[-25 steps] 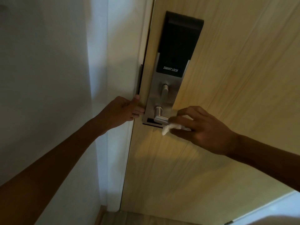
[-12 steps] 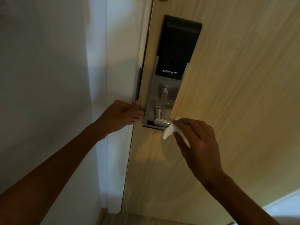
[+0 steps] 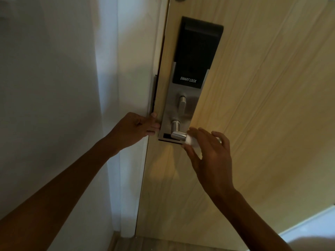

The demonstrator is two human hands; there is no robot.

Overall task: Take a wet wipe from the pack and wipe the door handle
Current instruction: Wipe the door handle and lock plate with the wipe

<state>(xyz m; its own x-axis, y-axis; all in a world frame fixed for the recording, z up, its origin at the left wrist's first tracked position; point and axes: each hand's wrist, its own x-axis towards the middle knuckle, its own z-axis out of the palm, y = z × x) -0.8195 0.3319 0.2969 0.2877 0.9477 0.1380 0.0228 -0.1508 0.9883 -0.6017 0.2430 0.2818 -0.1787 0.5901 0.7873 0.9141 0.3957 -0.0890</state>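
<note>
Wipe is out of its pack (pack not in view); judged mid-wipe. Right hand [image 3: 212,156] pinches the wet wipe [image 3: 192,141] round the outer part of the door handle [image 3: 178,135], a metal lever below the smart lock [image 3: 197,51]. Left hand [image 3: 134,129], apart from the right, presses fingertips on the door [image 3: 253,124] edge. Lever's inner stretch and hub probably remain.

Both bare arms reach forward and up. The left hand [image 3: 137,127] is held out, its fingers [image 3: 155,126] mostly straight and touching the door [image 3: 262,115]. The right hand [image 3: 210,156] points upward, its thumb and fingers pinching a white wipe [image 3: 191,141].
</note>
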